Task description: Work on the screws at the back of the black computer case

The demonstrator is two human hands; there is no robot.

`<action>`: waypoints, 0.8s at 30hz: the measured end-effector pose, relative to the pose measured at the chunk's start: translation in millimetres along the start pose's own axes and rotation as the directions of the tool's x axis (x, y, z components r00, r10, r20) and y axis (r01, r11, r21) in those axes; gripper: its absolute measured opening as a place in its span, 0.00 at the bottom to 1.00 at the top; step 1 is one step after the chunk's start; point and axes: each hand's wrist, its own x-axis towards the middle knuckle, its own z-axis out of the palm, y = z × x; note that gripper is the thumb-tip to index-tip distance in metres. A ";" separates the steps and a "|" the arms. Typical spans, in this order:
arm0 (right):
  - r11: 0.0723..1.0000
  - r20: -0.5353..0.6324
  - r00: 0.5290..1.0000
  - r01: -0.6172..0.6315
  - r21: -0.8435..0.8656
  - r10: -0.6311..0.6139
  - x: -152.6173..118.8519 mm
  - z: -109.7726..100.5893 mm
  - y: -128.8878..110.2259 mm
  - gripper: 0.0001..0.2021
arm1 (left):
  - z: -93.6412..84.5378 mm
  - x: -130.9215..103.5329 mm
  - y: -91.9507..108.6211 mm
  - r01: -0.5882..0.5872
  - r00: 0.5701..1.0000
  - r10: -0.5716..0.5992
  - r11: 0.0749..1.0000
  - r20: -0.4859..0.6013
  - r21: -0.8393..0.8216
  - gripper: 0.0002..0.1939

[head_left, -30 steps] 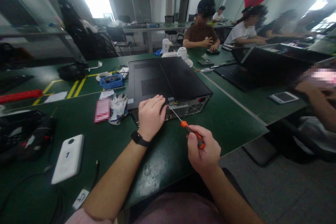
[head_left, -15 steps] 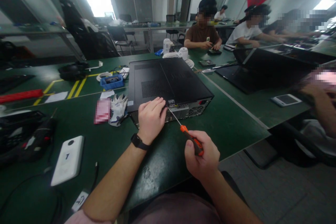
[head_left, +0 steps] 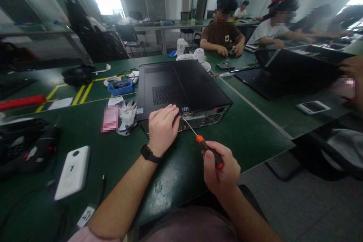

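1. Right of black computer case (head_left: 201,87): open green tabletop (head_left: 252,128), hand passes easily, up to black casing (head_left: 300,70) farther off
2. Left of case: tight, work glove (head_left: 127,119) and pink packet (head_left: 110,118) in the way, blue bin (head_left: 120,87) beyond
3. Far edge: white plastic parts (head_left: 199,56) obstruct
4. Near edge: left hand (head_left: 163,126) and screwdriver (head_left: 211,153) block; bare table between left wrist and right hand (head_left: 222,166)

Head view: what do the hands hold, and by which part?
The right hand grips a screwdriver by its handle; the left hand rests on the black case, any grip hidden.
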 end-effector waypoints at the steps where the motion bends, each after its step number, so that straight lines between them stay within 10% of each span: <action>1: 1.000 0.006 1.000 -0.014 0.016 0.014 -0.5 -0.1 0.0 0.10 | 0.1 0.0 0.0 -0.001 1.000 0.001 1.000 -0.002 0.005 0.11; 24: 0.999 -0.005 1.000 0.006 -0.050 -0.006 3.7 -4.2 -1.9 0.10 | 0.1 -0.3 -0.7 0.003 1.000 -0.003 1.000 0.000 -0.019 0.11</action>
